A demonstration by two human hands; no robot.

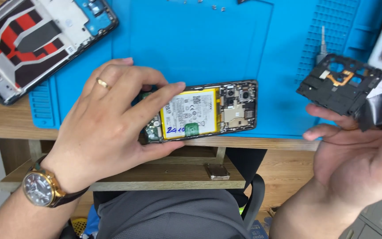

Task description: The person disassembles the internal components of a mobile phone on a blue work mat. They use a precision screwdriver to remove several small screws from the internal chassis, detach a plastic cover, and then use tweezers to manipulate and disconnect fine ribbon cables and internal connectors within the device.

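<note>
Opened phone lies at the near edge of our blue mat, back cover off, showing a white battery, cameras and board. Our left hand clamps its end, seemingly to steady it. Our right hand lies palm up, fingers pinching a black inner cover plate clear of the work.

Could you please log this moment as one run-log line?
left hand: grips opened phone at mat edge | right hand: holds black cover, palm up | second phone frame: far left
</note>
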